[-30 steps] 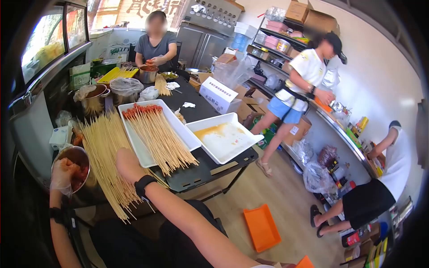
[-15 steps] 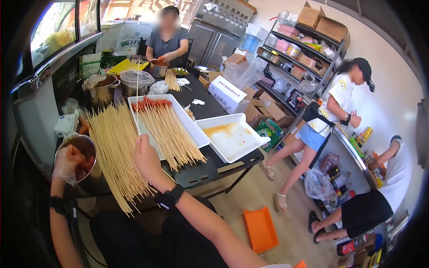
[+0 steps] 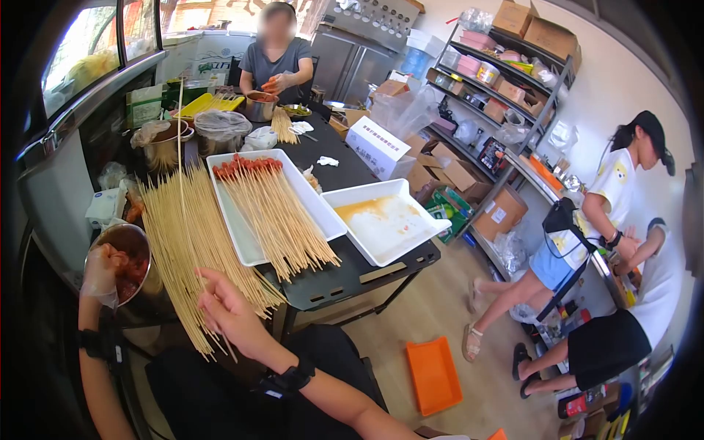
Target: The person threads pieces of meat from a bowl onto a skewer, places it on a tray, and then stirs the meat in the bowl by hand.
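My left hand (image 3: 101, 277), in a clear plastic glove, is closed on red, sauce-coated meat at the mouth of a metal pot (image 3: 149, 258). The exact piece between its fingers is hidden. My bare right hand (image 3: 233, 314) is at the lower end of a pile of bamboo skewers (image 3: 176, 249), its fingers pinched round a single long bamboo skewer (image 3: 181, 132) that points up and away. Right of the pile, a white tray (image 3: 253, 262) holds a row of skewers with red meat on their far ends.
A second white tray (image 3: 389, 253) with yellowish liquid stands at the table's right edge. Across the black table (image 3: 323, 282) a person in grey (image 3: 275, 66) works over a pot. Two people stand at the right-hand counter. An orange tray (image 3: 434, 375) lies on the floor.
My right hand has come lower and slightly left, and its skewer has swung left. My left hand stays at the pot. The person in the black cap has stepped right.
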{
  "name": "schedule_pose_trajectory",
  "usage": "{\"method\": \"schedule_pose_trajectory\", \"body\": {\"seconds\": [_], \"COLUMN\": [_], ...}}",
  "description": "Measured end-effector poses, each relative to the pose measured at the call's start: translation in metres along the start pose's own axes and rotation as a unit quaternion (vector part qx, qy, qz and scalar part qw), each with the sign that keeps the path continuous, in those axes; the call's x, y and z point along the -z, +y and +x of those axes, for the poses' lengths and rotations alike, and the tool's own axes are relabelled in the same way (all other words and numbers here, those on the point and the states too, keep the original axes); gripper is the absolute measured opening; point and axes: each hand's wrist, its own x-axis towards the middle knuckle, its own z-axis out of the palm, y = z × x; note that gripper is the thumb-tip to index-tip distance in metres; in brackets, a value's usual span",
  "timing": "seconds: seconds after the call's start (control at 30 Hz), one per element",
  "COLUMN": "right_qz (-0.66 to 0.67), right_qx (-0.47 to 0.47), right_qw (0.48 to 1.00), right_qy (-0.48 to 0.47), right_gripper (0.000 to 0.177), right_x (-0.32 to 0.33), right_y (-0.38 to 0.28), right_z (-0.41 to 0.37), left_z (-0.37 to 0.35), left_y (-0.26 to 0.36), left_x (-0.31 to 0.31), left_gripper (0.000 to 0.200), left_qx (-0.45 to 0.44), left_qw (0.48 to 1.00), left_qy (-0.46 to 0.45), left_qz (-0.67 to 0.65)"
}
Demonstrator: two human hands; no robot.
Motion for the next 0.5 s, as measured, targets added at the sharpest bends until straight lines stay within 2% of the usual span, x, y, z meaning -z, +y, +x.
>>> {"method": "schedule_pose_trajectory", "body": {"seconds": [0.03, 0.07, 0.1, 0.13, 0.2, 0.33, 0.4, 0.43, 0.5], "right_qz": [0.0, 0.08, 0.16, 0.169, 0.178, 0.16, 0.166, 0.171, 0.241], "right_qx": [-0.001, -0.049, -0.094, -0.139, -0.131, -0.113, -0.122, -0.125, -0.207], "right_qw": [1.0, 0.995, 0.982, 0.975, 0.975, 0.979, 0.975, 0.974, 0.944], "right_qy": [0.003, -0.02, -0.043, -0.027, -0.038, -0.061, -0.079, -0.083, -0.089], "right_gripper": [0.032, 0.032, 0.031, 0.029, 0.028, 0.023, 0.021, 0.021, 0.021], "right_x": [0.001, 0.002, 0.004, 0.002, 0.001, -0.017, -0.024, -0.021, -0.014], "right_y": [0.005, 0.006, 0.006, 0.006, 0.017, 0.028, 0.025, 0.026, 0.045], "right_z": [-0.003, -0.007, -0.009, -0.012, -0.018, -0.022, -0.026, -0.026, -0.031], "left_z": [0.0, 0.0, -0.001, -0.001, -0.002, -0.001, 0.003, 0.006, 0.0], "left_y": [-0.002, -0.003, -0.001, 0.003, 0.007, 0.001, -0.016, -0.016, -0.005], "left_x": [-0.003, -0.006, -0.007, -0.006, -0.005, -0.001, 0.0, -0.003, -0.002], "left_gripper": [0.008, 0.011, 0.011, 0.012, 0.015, 0.015, 0.012, 0.012, 0.008], "left_qx": [0.021, 0.043, 0.043, 0.062, 0.102, 0.106, -0.063, -0.059, 0.0], "left_qw": [0.995, 0.98, 0.98, 0.977, 0.97, 0.956, 0.994, 0.994, 0.979], "left_qy": [0.02, 0.039, 0.034, 0.036, 0.043, 0.027, 0.015, 0.017, 0.007], "left_qz": [-0.095, -0.189, -0.191, -0.2, -0.215, -0.274, -0.09, -0.085, -0.204]}}
